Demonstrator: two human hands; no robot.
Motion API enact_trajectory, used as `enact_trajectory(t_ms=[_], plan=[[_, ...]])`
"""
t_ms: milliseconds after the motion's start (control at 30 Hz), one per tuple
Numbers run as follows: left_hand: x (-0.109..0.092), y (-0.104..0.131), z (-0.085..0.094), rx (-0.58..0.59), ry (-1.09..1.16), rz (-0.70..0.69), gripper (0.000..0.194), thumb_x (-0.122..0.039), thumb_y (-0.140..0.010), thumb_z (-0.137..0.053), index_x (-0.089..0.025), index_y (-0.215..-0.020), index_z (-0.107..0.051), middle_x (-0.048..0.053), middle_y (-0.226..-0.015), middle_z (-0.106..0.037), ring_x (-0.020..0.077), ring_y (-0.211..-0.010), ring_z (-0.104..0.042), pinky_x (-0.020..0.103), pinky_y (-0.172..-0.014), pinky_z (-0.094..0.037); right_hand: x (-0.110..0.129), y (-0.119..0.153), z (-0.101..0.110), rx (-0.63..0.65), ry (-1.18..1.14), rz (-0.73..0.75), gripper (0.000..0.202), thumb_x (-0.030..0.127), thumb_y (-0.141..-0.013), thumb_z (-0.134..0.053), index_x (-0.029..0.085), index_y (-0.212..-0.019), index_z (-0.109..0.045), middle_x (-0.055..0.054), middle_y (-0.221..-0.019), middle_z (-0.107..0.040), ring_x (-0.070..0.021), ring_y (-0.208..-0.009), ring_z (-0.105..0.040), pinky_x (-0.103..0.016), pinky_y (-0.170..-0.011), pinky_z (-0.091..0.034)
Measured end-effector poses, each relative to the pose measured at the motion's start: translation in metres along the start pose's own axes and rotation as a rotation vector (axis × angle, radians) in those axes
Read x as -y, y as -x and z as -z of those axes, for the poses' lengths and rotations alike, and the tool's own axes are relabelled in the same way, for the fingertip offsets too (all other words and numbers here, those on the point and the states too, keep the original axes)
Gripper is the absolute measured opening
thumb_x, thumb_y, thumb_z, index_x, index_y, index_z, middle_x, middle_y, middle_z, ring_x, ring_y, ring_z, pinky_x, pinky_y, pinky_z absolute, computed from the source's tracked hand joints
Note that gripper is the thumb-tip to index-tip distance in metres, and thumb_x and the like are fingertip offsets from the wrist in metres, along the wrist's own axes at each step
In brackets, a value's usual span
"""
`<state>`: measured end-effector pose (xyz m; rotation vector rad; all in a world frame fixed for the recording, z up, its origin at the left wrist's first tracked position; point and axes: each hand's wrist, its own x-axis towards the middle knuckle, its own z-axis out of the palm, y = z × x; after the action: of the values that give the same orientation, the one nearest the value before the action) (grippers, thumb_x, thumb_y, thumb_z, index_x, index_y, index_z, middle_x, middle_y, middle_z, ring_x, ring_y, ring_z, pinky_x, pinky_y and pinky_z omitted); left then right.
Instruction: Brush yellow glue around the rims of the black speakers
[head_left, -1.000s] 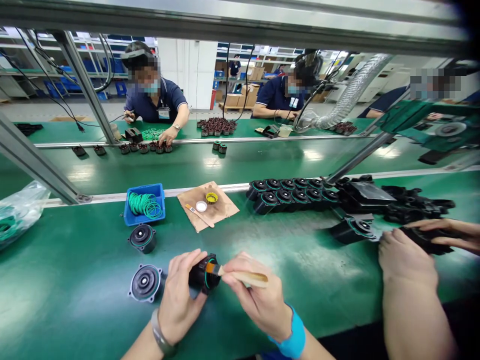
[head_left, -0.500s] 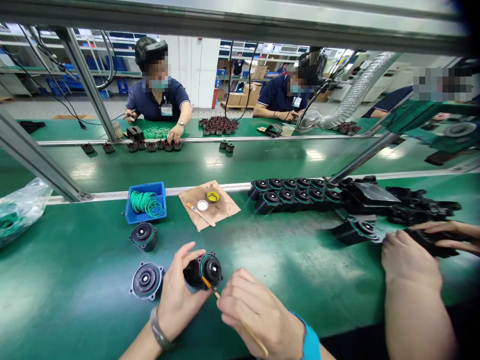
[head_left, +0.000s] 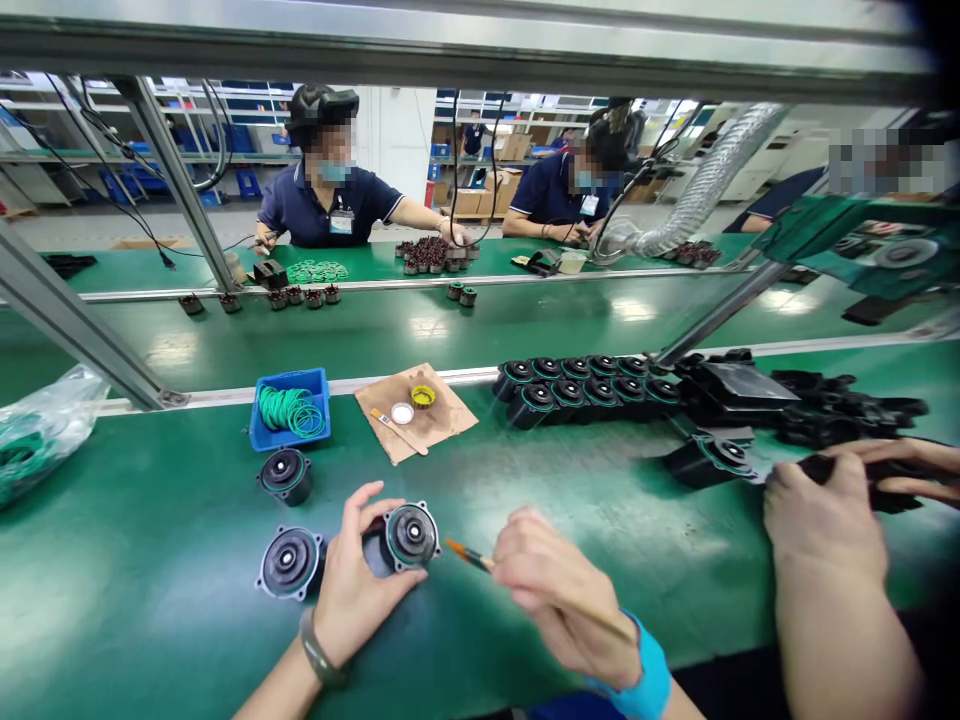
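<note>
My left hand (head_left: 361, 580) is closed round a black motor housing (head_left: 412, 537), its round face with a green ring turned up toward me. In my right hand (head_left: 559, 590) is a small paintbrush (head_left: 466, 555) with orange bristles and a wooden handle. The brush tip points left, a short way right of the housing and apart from it. Beside my left hand stands another black housing (head_left: 291, 562), and behind that one a further housing (head_left: 284, 474) with a green ring.
Behind lie a blue bin (head_left: 291, 440) of green rings and a cardboard piece (head_left: 442, 428) with a yellow tub (head_left: 422, 397), white cap and flat brush. Rows of housings (head_left: 570, 395) stand at the right. A co-worker's hands (head_left: 825, 510) handle black parts; more people work across the line.
The paintbrush has left the housing and moved right with my right hand. The housing's face has turned more toward me. Across the line, a co-worker's hand has reached over to the dark parts.
</note>
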<state>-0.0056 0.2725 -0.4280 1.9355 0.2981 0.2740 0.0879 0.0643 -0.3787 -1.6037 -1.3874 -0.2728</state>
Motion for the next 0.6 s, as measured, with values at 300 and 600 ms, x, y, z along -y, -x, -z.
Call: enact_trajectory(t_ms=[300,600], plan=[[0.008,0.003,-0.004,0.016,-0.234,-0.031,0.097,-0.011,-0.063,-0.073,-0.024,-0.145,-0.022,0.011,-0.129,-0.057,0.0286,-0.118,-0.056,0.049,-0.103,-0.042,0.002,0.040,-0.005,-0.524,-0.113,-0.245,0.018,0.025,-0.100,-0.041,0.021,-0.099,-0.059,-0.004,-0.069,-0.054,-0.0174,-0.066,-0.053,-0.035,-0.064,-0.046],[-0.011,-0.010,-0.019,0.109,-0.230,0.071,0.058,-0.013,-0.059,-0.074,-0.021,-0.111,-0.050,0.005,-0.107,-0.064,0.0247,-0.097,-0.063,0.039,-0.087,-0.050,0.003,0.045,-0.014,-0.509,-0.033,-0.397,0.019,0.016,-0.097,-0.045,0.021,-0.092,-0.062,-0.004,-0.078,-0.063,-0.0141,-0.069,-0.063,-0.024,-0.062,-0.055]])
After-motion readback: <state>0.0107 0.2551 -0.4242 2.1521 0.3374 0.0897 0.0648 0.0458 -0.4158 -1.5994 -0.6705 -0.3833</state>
